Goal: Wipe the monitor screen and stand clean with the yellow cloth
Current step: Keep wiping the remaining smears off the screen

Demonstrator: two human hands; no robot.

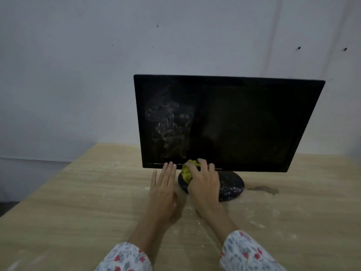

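A: What does the monitor stand on?

B: A pale wood-grain worktop, with a plain grey wall behind it. White powder is scattered on the wood in front of the monitor, and a dark wet patch lies right of its stand.

A: And the screen?

B: Dark, with white smears over its left half; the right half looks cleaner. The round black stand is speckled white on its right side.

A: Where is the cloth?

B: Bunched on the left of the stand, just under the monitor's lower edge. The right hand has its fingers curled round it, a closed grip pressing it down onto the stand.

A: The left hand?

B: Flat, fingers straight and holding nothing, on the worktop just left of the stand, fingertips reaching the monitor's bottom bezel.

A: Room to move?

B: Wide bare wood left of the monitor, running to the worktop's left edge; more wood to its right and in front. The monitor sits near the worktop's back edge, close to the wall.
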